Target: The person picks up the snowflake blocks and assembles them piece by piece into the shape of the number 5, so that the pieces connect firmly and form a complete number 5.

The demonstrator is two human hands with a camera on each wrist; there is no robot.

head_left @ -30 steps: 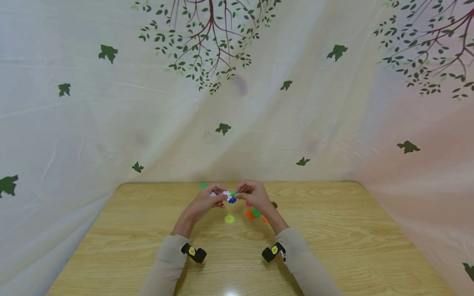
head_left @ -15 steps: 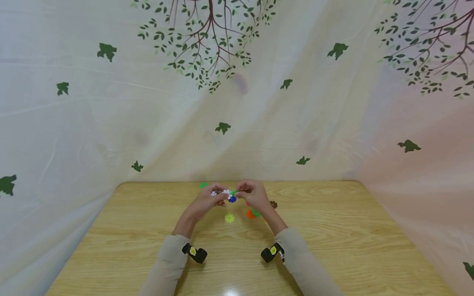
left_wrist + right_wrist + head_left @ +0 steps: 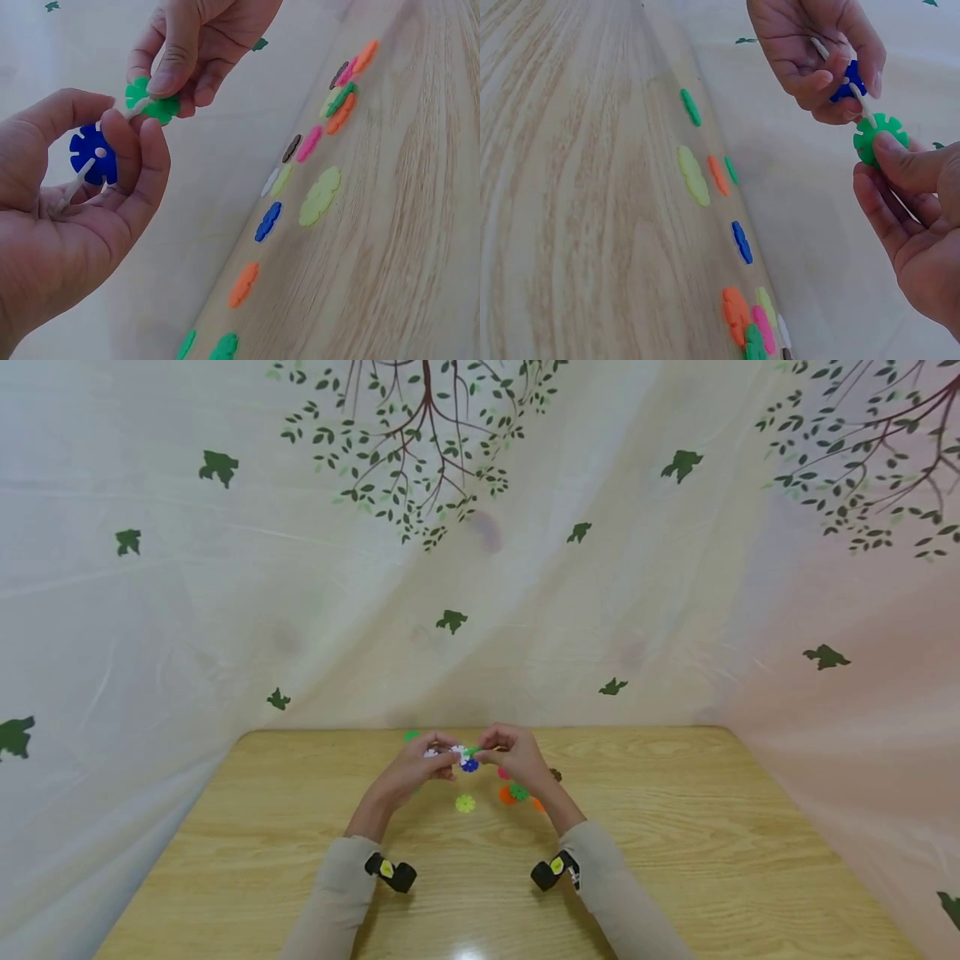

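Observation:
Both hands are raised together above the far part of the table. My left hand holds a small chain of interlocking snowflake discs, fingers curled round it. A blue disc shows between its fingers, with white discs seen edge-on in the wrist views, on either side of the blue one. My right hand pinches a green disc between thumb and fingers. One edge of the green disc meets the white disc nearest it, at the left fingertips. Part of the chain is hidden inside the left hand.
Loose discs lie on the wooden table below: a yellow disc, an orange disc, a pink disc, a blue disc and several others. A printed cloth hangs behind the table's far edge.
The hands keep almost the same place and grip, with the green disc still against the white one. Only slight shifts of the view and wrists show.

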